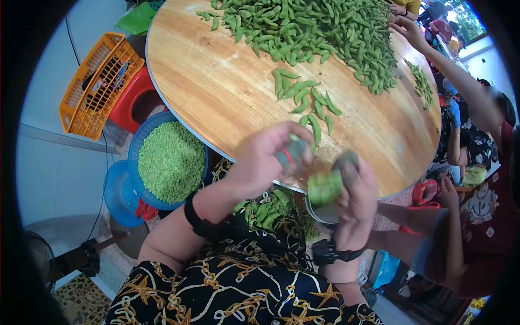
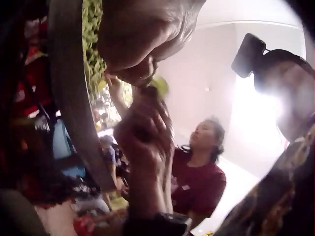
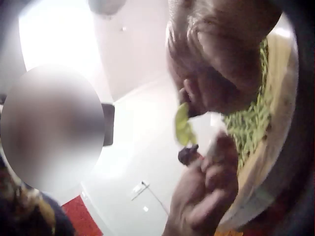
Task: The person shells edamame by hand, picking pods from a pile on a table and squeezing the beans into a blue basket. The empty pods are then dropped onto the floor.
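Above the front edge of the wooden round table (image 1: 216, 97), my left hand (image 1: 260, 160) has its fingers curled, with a bit of green soybean pod (image 1: 294, 139) at the fingertips. A dark cover with a red band (image 1: 287, 156) wraps its thumb. My right hand (image 1: 357, 197), also with a dark thumb cover (image 1: 346, 162), pinches a blurred green soybean pod (image 1: 324, 187). The right wrist view shows the pod (image 3: 183, 125) between the hands, its lower end right at the left thumb cover (image 3: 188, 155). Loose pods (image 1: 309, 100) lie just beyond my hands.
A large heap of pods (image 1: 319, 32) covers the far table. On the left stand a blue basket (image 1: 201, 179) of shelled beans, a red stool (image 1: 127, 114) and an orange crate (image 1: 81, 103). More pods (image 1: 271, 208) sit below the table edge. Another person's arm (image 1: 449, 65) reaches in from the right.
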Demonstrator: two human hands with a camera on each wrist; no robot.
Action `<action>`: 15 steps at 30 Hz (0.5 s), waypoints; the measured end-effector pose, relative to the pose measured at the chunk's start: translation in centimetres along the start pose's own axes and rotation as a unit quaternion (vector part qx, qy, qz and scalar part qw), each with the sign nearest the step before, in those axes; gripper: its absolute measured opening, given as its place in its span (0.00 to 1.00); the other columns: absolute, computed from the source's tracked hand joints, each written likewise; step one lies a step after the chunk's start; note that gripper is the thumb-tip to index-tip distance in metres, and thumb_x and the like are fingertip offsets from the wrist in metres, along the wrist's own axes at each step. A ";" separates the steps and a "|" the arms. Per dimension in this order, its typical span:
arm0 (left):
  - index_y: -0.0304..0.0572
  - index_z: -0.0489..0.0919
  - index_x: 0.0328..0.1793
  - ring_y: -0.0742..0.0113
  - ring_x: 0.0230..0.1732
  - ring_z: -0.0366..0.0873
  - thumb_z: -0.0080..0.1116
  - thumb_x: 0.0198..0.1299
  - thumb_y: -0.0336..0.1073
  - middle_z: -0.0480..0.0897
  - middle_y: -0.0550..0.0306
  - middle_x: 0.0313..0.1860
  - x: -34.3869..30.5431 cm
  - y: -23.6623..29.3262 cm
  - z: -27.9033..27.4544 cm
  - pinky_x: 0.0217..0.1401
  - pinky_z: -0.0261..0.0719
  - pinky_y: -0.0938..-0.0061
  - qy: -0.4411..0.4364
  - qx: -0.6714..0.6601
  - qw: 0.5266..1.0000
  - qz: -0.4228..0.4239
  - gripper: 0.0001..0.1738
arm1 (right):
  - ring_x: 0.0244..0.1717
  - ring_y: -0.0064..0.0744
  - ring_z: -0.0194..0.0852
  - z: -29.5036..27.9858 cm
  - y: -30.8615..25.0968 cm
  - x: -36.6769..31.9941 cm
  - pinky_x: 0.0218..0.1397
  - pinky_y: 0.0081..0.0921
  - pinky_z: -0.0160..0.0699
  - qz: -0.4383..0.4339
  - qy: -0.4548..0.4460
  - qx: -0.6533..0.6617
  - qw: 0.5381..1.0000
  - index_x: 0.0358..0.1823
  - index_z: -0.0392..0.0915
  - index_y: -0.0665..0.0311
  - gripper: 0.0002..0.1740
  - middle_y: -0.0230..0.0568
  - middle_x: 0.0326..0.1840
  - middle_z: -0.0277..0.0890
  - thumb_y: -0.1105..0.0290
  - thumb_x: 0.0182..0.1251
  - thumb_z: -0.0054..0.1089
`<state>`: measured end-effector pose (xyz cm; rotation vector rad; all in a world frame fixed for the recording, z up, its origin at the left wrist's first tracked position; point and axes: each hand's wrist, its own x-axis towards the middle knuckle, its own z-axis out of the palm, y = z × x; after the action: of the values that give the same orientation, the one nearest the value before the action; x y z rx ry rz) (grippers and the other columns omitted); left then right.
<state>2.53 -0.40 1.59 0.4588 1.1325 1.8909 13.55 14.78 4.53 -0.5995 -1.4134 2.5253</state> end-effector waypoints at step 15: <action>0.40 0.74 0.45 0.86 0.25 0.62 0.52 0.62 0.32 0.72 0.69 0.30 0.1 -0.5 0.1 0.24 0.58 0.92 0.097 0.099 0.990 0.008 0.07 | 0.22 0.46 0.76 -0.3 2.2 2.8 0.24 0.33 0.73 -0.280 0.097 -0.663 0.687 0.34 0.73 0.68 0.10 0.53 0.19 0.73 0.74 0.52 0.63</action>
<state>2.82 -0.16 1.21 0.3995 1.4564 1.8762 11.20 14.89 1.82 -0.4155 -2.6046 0.6177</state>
